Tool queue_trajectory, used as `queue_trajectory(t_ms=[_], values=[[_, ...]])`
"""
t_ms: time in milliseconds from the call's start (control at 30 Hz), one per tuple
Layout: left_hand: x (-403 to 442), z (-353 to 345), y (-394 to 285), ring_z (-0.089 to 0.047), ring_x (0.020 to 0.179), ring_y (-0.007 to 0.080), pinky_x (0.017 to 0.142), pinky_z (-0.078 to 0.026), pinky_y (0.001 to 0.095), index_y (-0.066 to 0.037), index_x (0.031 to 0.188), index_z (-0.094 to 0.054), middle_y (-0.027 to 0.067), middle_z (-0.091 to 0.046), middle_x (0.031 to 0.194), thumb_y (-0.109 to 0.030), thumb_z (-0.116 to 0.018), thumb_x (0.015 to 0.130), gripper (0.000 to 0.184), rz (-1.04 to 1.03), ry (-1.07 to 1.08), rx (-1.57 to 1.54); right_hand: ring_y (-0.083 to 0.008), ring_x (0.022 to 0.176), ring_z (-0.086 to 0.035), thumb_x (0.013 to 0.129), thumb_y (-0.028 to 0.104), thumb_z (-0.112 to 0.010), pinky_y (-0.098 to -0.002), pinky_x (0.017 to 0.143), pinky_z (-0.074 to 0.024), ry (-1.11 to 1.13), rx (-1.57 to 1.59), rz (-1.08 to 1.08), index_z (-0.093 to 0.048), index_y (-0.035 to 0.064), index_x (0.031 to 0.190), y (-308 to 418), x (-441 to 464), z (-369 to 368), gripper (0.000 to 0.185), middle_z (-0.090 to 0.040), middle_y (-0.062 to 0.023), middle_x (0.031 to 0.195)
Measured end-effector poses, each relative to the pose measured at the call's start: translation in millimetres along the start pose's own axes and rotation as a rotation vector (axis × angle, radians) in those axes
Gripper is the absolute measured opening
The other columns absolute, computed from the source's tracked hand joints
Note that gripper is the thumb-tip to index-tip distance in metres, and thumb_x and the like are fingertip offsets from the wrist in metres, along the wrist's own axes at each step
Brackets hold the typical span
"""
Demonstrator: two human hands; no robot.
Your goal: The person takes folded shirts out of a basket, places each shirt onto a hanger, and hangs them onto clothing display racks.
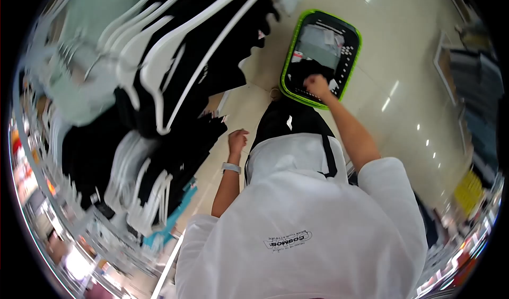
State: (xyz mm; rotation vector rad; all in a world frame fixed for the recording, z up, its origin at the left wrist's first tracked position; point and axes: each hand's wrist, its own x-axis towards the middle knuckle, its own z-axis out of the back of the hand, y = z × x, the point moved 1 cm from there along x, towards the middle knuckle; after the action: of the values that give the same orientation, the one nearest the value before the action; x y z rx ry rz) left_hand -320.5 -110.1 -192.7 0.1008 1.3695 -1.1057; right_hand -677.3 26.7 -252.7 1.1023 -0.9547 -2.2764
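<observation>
My right hand (317, 85) reaches over the near end of a dark basket (348, 68) with a bright green rim. Its fingers look curled and slightly blurred, right above a black garment (305, 68) in the basket; whether they grip the cloth is hidden. Beyond the black garment lies folded grey-green clothing (319, 47) with pale tags. My left hand (237, 140) hangs by my left side, fingers curled in, with nothing visible in them. A light-coloured band (231, 167) circles that wrist. Nearest to it are black garments (204, 132) on the rack.
Large white hangers (159, 60) with black clothes crowd the left, close to my head. Lower left are more white hangers (151, 203) and a teal garment (180, 209). The basket rests on a shiny tiled floor (408, 60). Along the right stand displays with dark clothing (477, 81).
</observation>
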Motion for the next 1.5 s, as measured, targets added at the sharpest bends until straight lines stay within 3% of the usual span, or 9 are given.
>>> queue_trajectory(t_ms=[200, 500, 733, 967, 1100, 1167, 1233, 1333, 1500], values=[[38, -121, -40, -0.057, 0.054, 0.0157, 0.052, -0.045, 0.0278, -0.003, 0.080, -0.065, 0.0075, -0.059, 0.061, -0.018, -0.057, 0.081, 0.017, -0.394, 0.509, 0.586, -0.0149, 0.058, -0.060, 0.078, 0.013, -0.055, -0.0265, 0.055, -0.0496, 0.071, 0.189, -0.366, -0.066, -0.0002, 0.079, -71, -97, -54, 0.017, -0.063, -0.0087, 0.066], [144, -258, -44, -0.062, 0.070, 0.0285, 0.063, -0.048, 0.0358, -0.005, 0.083, -0.063, 0.0117, -0.064, 0.074, -0.022, -0.059, 0.078, 0.018, -0.483, 0.541, 0.944, -0.0324, 0.084, -0.060, 0.070, 0.013, -0.059, -0.0403, 0.073, -0.0483, -0.240, -0.137, -0.261, -0.063, 0.0054, 0.084, -170, -18, -57, 0.016, -0.061, -0.0153, 0.087], [214, -319, -3, -0.063, 0.069, 0.0279, 0.064, -0.048, 0.0349, -0.002, 0.084, -0.061, 0.0130, -0.064, 0.071, -0.022, -0.059, 0.079, 0.021, -0.470, 0.533, 0.812, -0.0404, 0.101, -0.053, 0.065, 0.011, -0.070, -0.0436, 0.081, -0.0476, -0.149, -0.296, -0.376, -0.030, 0.0087, 0.128, -210, 103, -48, 0.074, -0.030, -0.0174, 0.136], [227, -321, 13, -0.062, 0.068, 0.0204, 0.065, -0.049, 0.0325, 0.000, 0.089, -0.059, 0.0104, -0.063, 0.076, -0.027, -0.060, 0.082, 0.028, -0.431, 0.504, 0.613, -0.0364, 0.078, -0.061, 0.065, 0.009, -0.065, -0.0422, 0.070, -0.0508, -0.115, -0.511, -0.299, -0.050, 0.0042, 0.096, -239, 109, -70, 0.035, -0.058, -0.0174, 0.097], [196, -318, -21, -0.060, 0.080, 0.0185, 0.072, -0.048, 0.0298, -0.004, 0.095, -0.059, 0.0081, -0.061, 0.082, -0.049, -0.060, 0.079, 0.047, 0.415, 0.576, -0.105, -0.0345, 0.073, -0.059, 0.062, 0.008, -0.063, -0.0430, 0.061, -0.0474, -0.235, -0.254, -0.092, -0.054, 0.0049, 0.075, -147, 40, -51, 0.016, -0.059, -0.0156, 0.077], [184, -316, -32, -0.060, 0.080, 0.0183, 0.073, -0.049, 0.0307, -0.006, 0.090, -0.059, 0.0070, -0.061, 0.082, -0.046, -0.061, 0.079, 0.041, 0.546, 0.767, -0.345, -0.0341, 0.067, -0.057, 0.060, 0.007, -0.063, -0.0426, 0.057, -0.0452, -0.297, -0.203, 0.097, -0.053, 0.0054, 0.072, -102, -6, -45, 0.015, -0.057, -0.0137, 0.072], [164, -317, -39, -0.059, 0.088, 0.0205, 0.077, -0.048, 0.0351, -0.002, 0.100, -0.056, 0.0092, -0.060, 0.098, -0.028, -0.060, 0.080, 0.033, 0.551, 0.802, -0.351, -0.0330, 0.063, -0.056, 0.060, 0.008, -0.063, -0.0417, 0.054, -0.0434, -0.301, -0.139, 0.157, -0.051, 0.0049, 0.070, -54, -50, -30, 0.016, -0.054, -0.0126, 0.067], [82, -301, -106, -0.057, 0.091, 0.0228, 0.079, -0.047, 0.0317, 0.004, 0.112, -0.049, 0.0140, -0.058, 0.104, -0.009, -0.053, 0.074, 0.040, 0.320, 0.385, 0.190, -0.0259, 0.055, -0.055, 0.066, 0.010, -0.065, -0.0349, 0.049, -0.0423, -0.208, -0.041, 0.184, -0.051, 0.0030, 0.069, 2, -104, -4, 0.016, -0.052, -0.0084, 0.064], [15, -250, -111, -0.053, 0.100, 0.0216, 0.088, -0.042, 0.0309, 0.004, 0.123, -0.042, 0.0120, -0.055, 0.113, -0.006, -0.052, 0.074, 0.052, -0.081, 0.524, -0.201, -0.0106, 0.050, -0.053, 0.083, 0.018, -0.052, -0.0219, 0.044, -0.0406, -0.246, 0.730, -0.223, -0.058, 0.0022, 0.080, -4, -155, 50, 0.017, -0.056, -0.0019, 0.070]])
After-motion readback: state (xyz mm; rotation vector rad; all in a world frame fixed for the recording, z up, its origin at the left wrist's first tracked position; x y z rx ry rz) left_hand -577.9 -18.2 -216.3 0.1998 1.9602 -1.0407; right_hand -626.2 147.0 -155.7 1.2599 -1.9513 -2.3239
